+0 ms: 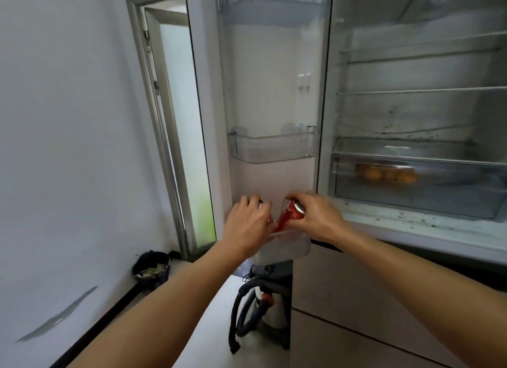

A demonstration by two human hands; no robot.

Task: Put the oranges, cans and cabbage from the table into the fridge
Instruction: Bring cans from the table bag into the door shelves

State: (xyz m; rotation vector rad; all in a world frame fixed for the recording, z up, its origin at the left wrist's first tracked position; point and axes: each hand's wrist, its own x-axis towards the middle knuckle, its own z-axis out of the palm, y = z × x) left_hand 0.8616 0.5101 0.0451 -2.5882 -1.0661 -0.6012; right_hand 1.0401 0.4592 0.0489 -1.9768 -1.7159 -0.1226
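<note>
The red can [290, 214] carries white script down its side, of which only a few curls show past the fingers; it is too blurred to read. No other writing can be made out.

The right hand [315, 220] grips this can near its silver top, thumb and fingers wrapped round it. The can leans with its top toward the right hand and its base toward the left hand, and its lower end dips into the lowest door bin [295, 247] (a frosted white tray directly under both hands). The left hand [247, 226] is curled over a second can [261, 202] in the same bin. Only that can's silver rim shows above the knuckles, and a sliver of red shows beside the fingertips. The two cans sit just beside each other, and whether they touch cannot be told. The left hand's back hides most of the second can.

Above both hands on the open door hangs a clear middle bin [274, 148], with a top bin [270, 10] higher still. To the right of the right hand and a little above it, the fridge [397, 115] stands open. Its crisper drawer [411, 196] holds the oranges [384, 174], seen dimly through the clear front. Glass shelves [422, 90] sit above the drawer.

Below the hands, on the floor under the door, stands a vacuum cleaner [263, 307] with a dark hose. Left of the left hand and lower, a black bag [151, 267] sits against the wall, near a doorway [178, 126].
</note>
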